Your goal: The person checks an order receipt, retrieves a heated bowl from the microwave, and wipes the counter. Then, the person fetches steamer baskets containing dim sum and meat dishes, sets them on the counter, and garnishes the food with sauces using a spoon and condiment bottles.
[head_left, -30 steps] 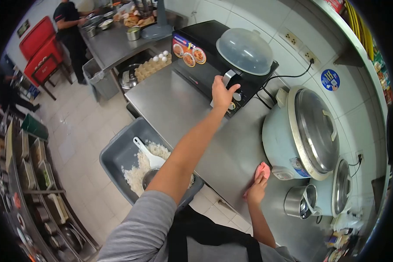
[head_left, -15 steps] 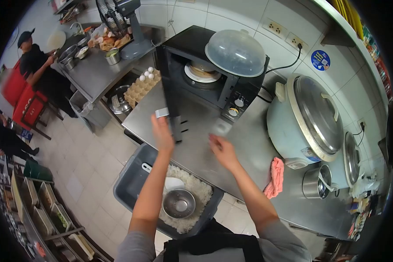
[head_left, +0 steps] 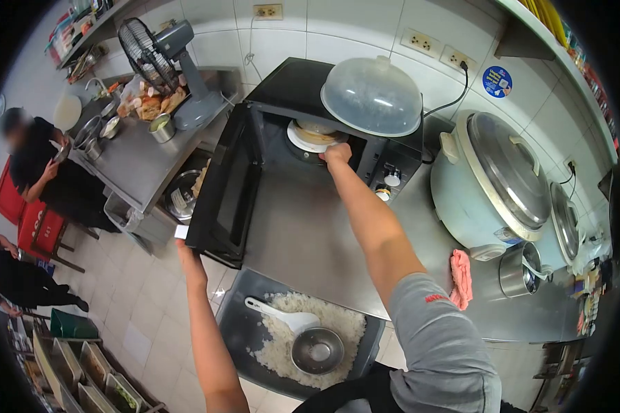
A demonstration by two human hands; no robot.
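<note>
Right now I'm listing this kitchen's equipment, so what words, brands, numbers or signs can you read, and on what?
Nothing reads with certainty.
Round blue wall sticker: white text, too small.
Rice cooker label: too small.
Grey sleeve: red letters, too blurred.
Red box: pale lettering, unclear.

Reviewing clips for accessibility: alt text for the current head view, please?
A person's right hand is at a white plate inside an open microwave, the left hand by its door handle. A see-through cover sits on top; a tub of rice sits beside the counter.
</note>
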